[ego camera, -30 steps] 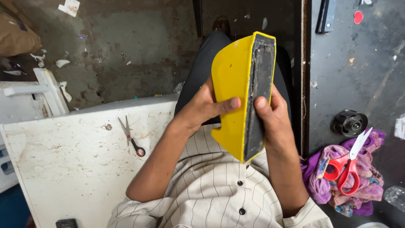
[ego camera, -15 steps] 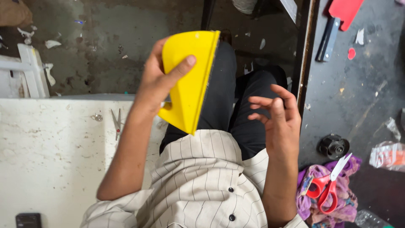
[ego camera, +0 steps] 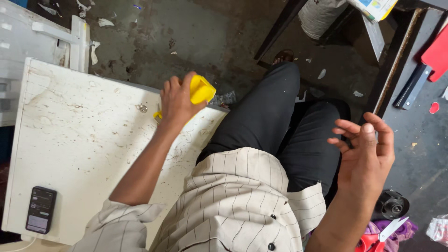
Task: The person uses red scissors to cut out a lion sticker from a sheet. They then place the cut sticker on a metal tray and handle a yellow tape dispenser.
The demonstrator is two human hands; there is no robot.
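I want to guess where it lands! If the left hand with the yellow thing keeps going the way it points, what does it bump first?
Probably the white table: the left hand holds the yellow piece at its edge, though height is unclear.

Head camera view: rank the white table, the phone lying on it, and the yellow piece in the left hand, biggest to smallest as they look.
1. White table, by far largest.
2. Phone.
3. Yellow piece, though the left hand hides much of it, so its rank against the phone is unsure.
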